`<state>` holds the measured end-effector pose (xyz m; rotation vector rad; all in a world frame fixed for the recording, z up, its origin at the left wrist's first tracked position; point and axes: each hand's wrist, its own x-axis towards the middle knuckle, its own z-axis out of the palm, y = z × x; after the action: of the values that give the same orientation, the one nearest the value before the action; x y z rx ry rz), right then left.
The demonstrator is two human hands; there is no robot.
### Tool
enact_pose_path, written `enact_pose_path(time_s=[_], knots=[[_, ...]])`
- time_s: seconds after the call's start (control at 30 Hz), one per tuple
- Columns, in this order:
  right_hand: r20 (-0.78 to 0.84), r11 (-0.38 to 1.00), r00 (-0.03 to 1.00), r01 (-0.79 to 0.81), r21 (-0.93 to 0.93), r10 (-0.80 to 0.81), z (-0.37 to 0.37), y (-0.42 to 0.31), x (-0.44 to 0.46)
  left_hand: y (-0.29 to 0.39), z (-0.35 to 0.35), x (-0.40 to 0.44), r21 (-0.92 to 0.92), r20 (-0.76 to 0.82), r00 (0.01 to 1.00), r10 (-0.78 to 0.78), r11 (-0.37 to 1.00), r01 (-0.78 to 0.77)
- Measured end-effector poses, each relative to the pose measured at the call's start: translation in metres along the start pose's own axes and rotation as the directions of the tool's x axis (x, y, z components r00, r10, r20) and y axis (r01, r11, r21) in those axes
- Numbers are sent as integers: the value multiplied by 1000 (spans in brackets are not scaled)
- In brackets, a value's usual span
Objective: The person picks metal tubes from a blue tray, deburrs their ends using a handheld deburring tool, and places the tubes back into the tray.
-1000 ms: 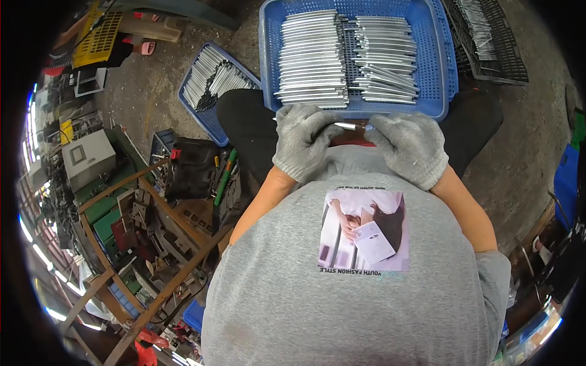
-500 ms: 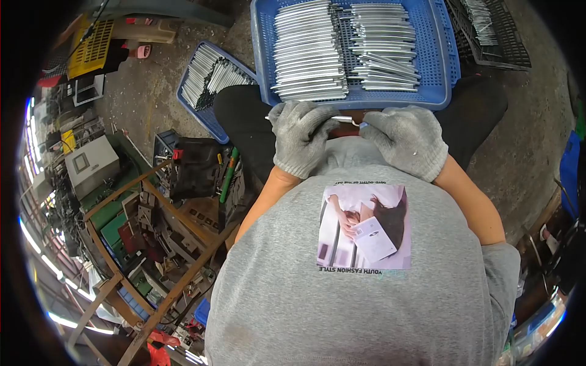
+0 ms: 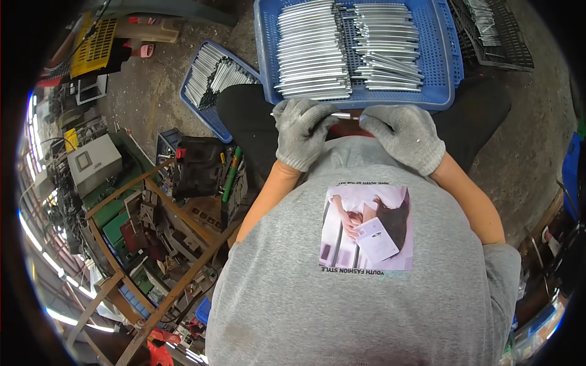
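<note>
Above a workshop floor [image 3: 149, 100], behind a basket [image 3: 403, 105] of rods [image 3: 311, 55], grips one rod [image 3: 344, 115] in the left hand [image 3: 301, 133], aligned with something tiny apparently pinched in the right hand [image 3: 408, 135].

Thin end piece [image 3: 355, 118], one: now running straight toward three o'clock from the metal rod [image 3: 342, 115], no longer sagging toward four. Blue bit, at right hand [image 3: 404, 135] fingertips: now showing less. Large blue basket [image 3: 263, 55]: sitting nearer twelve o'clock in view than at first.
</note>
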<state>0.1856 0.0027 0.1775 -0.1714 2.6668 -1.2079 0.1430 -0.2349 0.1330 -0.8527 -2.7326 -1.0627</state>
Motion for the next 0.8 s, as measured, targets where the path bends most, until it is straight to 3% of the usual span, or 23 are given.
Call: enact_pose_path(time_s=[0.13,0.23,0.43,0.6,0.7,0.8], knots=[[-53,991,993,-111,-74,107,13,17,4,-26,8,15,88,47,998,-32,996,28],[-70,988,991,-121,-101,114,19,27,-1,-46,14,29,198,212,967,-144,975,102],[-149,992,986,-94,-85,80,27,35,-7,-59,36,47,244,230,962,-150,965,93],[-112,989,989,-109,-98,98,24,31,-8,-65,40,47,296,246,953,-175,950,98],[-104,990,990,-101,-96,91,24,30,-7,-68,36,45,302,269,958,-102,953,17],[-117,992,991,-82,-100,70,22,28,-6,-65,28,44,250,197,980,23,965,-73]])
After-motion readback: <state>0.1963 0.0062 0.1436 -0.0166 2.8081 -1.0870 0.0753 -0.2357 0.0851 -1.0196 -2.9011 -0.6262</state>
